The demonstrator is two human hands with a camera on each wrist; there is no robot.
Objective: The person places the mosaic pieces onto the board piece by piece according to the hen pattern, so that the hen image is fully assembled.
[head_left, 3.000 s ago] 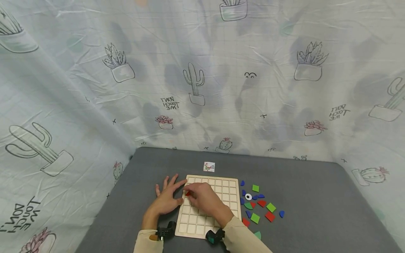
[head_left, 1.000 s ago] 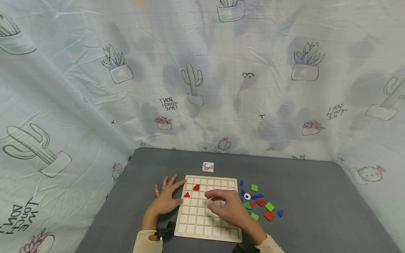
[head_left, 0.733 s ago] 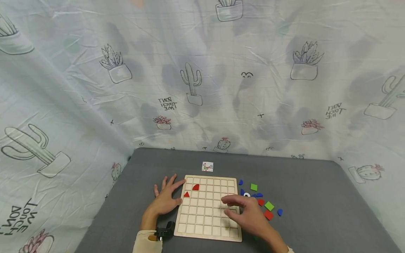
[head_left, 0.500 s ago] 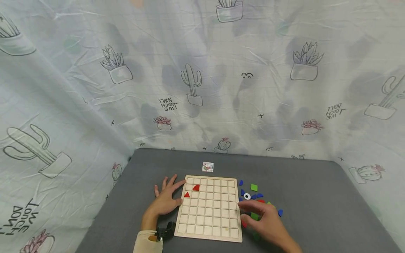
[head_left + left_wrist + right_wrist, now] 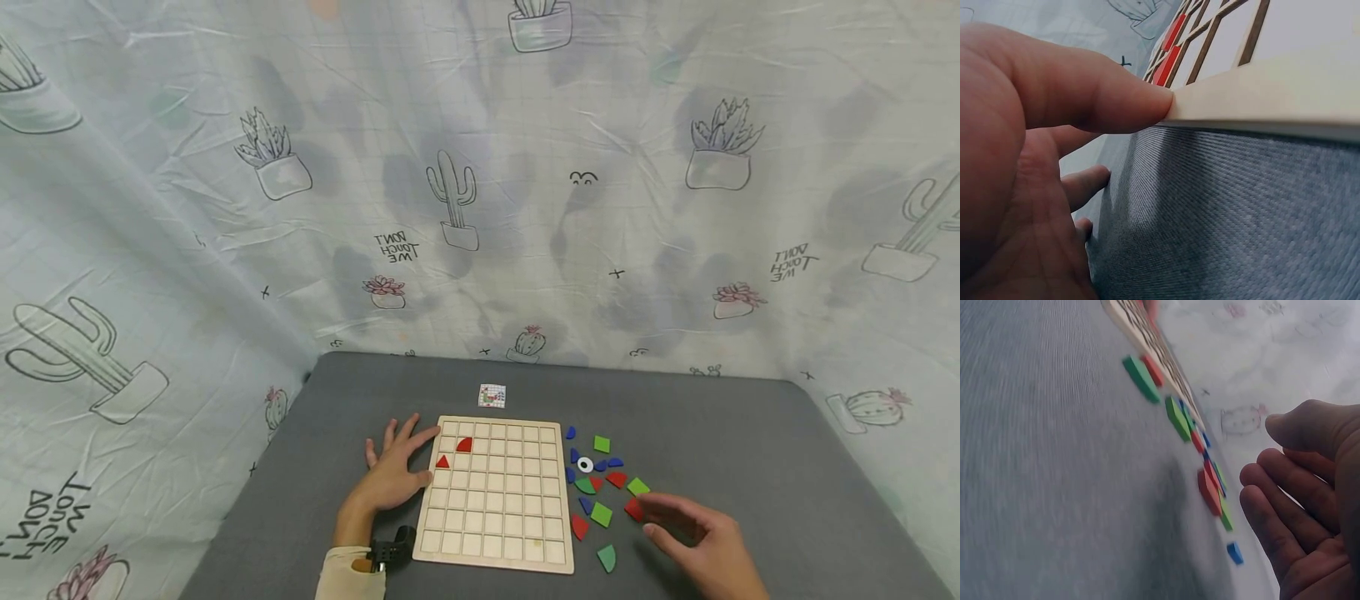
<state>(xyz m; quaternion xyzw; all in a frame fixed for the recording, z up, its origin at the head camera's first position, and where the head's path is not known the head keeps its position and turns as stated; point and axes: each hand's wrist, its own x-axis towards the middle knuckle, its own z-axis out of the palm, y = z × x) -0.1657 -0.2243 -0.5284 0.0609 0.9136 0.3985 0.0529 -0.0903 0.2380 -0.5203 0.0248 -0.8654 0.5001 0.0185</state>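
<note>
A pale wooden grid board [image 5: 495, 500] lies on the grey table. Its upper left cells hold a red quarter-circle piece [image 5: 465, 445] and a red triangle [image 5: 443, 462]. My left hand [image 5: 386, 483] is spread at the left edge of the board; the left wrist view has the thumb [image 5: 1097, 94] pressed against the wooden rim [image 5: 1260, 100]. Over the right side of the loose pieces hovers my right hand [image 5: 701, 533], thumb and fingers apart, nothing between them. Its fingertips overlap a red square [image 5: 633, 509] in the head view. In the right wrist view the fingers [image 5: 1272, 531] are loosely bent.
Right of the board lie scattered pieces: green squares [image 5: 601, 514], a dark green quarter circle [image 5: 607, 558], a red piece [image 5: 580, 527], several blue pieces [image 5: 571, 433] and a white disc with a black dot [image 5: 585, 465]. A small picture card [image 5: 492, 396] lies behind the board.
My right hand has let go of the red triangle in the left column and moved right, across the board and over the loose pieces. My left hand has stayed at the board's edge.
</note>
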